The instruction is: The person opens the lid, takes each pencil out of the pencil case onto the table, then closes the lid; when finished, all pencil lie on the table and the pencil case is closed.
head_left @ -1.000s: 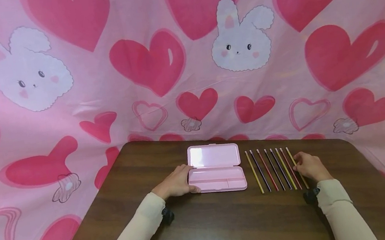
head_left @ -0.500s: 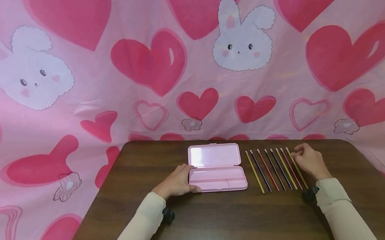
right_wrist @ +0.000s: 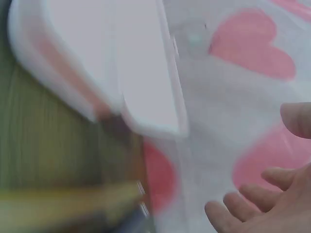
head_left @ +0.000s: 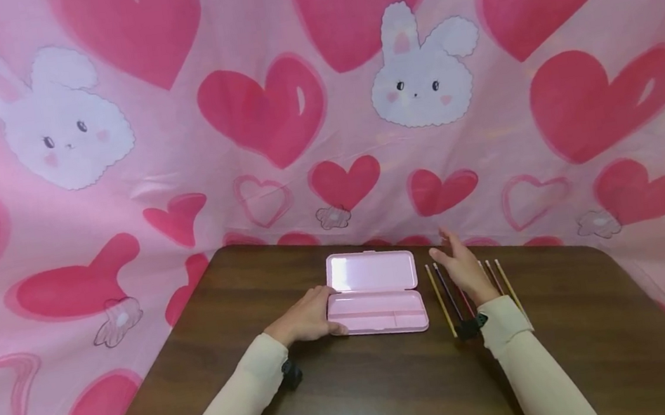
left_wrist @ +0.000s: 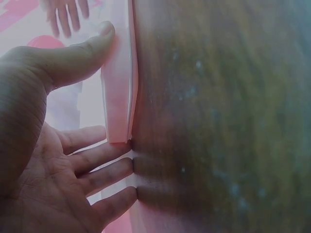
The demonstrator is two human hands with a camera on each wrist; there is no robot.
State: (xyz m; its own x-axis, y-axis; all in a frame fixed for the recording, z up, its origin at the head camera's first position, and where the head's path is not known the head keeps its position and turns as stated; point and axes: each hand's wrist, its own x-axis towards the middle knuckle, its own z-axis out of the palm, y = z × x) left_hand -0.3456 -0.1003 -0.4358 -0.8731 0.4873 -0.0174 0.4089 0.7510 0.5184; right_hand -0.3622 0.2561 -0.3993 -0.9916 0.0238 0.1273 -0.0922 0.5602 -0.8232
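A pink pencil case point(head_left: 379, 313) lies with its lid point(head_left: 373, 271) raised on the table; its divided tray looks empty. My left hand point(head_left: 304, 316) rests at its left end. In the left wrist view the thumb point(left_wrist: 73, 60) lies against the case's front wall point(left_wrist: 119, 92), and the fairly straight fingers point(left_wrist: 104, 170) touch its end. Over a row of pencils, my right hand point(head_left: 465, 267) hovers with fingers spread, holding nothing. A yellow pencil point(head_left: 441, 302) and a dark one point(head_left: 446, 287) show left of it; another yellow pencil point(head_left: 512, 287) lies rightmost. Hand and wrist hide the middle pencils.
The brown wooden table point(head_left: 384, 392) reaches back to a pink cloth point(head_left: 256, 27) printed with hearts and rabbits. Each wrist wears a small black camera point(head_left: 292, 375). In the right wrist view, the pencils and case are blurred by motion.
My right hand has left the rightmost yellow pencil and moved left over the row, its fingers spreading. The left hand stays at the case. The view has shifted slightly.
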